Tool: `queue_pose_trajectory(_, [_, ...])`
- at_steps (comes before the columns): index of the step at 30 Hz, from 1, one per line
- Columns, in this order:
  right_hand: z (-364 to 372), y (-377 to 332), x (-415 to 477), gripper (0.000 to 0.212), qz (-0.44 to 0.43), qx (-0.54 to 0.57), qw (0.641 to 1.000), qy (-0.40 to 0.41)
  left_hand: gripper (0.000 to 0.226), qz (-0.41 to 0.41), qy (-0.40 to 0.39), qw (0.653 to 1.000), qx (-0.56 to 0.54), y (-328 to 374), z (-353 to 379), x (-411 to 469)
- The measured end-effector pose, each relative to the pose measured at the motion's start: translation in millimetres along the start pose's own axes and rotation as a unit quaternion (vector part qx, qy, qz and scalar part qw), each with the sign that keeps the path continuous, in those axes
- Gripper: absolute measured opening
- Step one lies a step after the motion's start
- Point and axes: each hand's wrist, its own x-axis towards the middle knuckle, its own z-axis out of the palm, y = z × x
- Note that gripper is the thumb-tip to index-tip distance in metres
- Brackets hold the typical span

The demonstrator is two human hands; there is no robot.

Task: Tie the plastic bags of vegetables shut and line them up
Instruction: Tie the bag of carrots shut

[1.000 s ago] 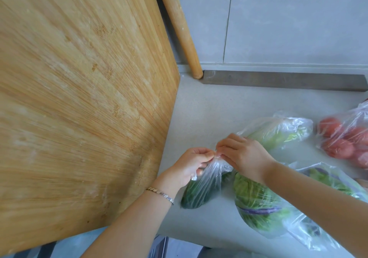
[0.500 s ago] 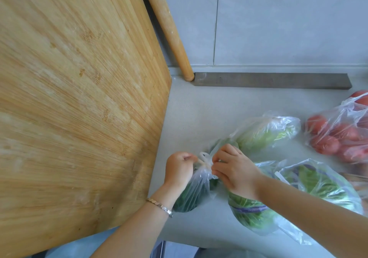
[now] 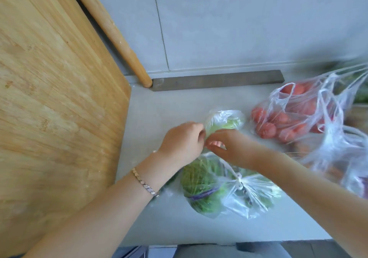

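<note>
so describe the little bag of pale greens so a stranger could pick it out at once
From the bamboo cutting board on the left, go right across the grey counter to the left hand and right hand. The bag of pale greens lies just beyond them, left of the bag of tomatoes. It is the palest green, unlike the darker purple-banded greens nearer the person.

Pale grey wall (image 3: 239, 18) above a grey counter (image 3: 169, 106); wooden board (image 3: 49, 98) stands left.

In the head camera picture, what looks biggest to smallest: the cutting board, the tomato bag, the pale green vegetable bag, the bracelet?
1. cutting board (nearest, so it looks extra big)
2. tomato bag
3. pale green vegetable bag
4. bracelet
</note>
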Motion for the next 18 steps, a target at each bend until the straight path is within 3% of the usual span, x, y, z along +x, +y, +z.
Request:
queue_pose_trajectory(6, [-67.7,95.1,-91.7,0.016,0.07,0.004,0.991,0.111,0.019,0.098,-0.087,0.991,-0.016,106.3,48.8,20.2])
queue_pose_trajectory(10, [-90.3,160.2,-144.7,0.012,0.132,-0.013,0.975,0.176,0.015,0.075,-0.111,0.99,-0.048,170.0,99.1,37.6])
queue_pose_trajectory(13, [-92.5,204.9,-164.2,0.018,0.167,-0.018,0.957,0.238,0.032,0.059,-0.087,0.994,-0.033,197.8,134.2,56.6])
queue_pose_trajectory(15, [-89.4,230.4,-168.7,0.043,0.226,-0.053,0.953,0.196,0.042,0.03,-0.077,0.992,-0.096,214.8,147.0,69.4])
queue_pose_trajectory(18, [-82.9,256.5,-168.1,0.057,0.322,-0.069,0.943,0.05,0.029,-0.055,-0.138,0.941,-0.305,241.9,153.2,79.4])
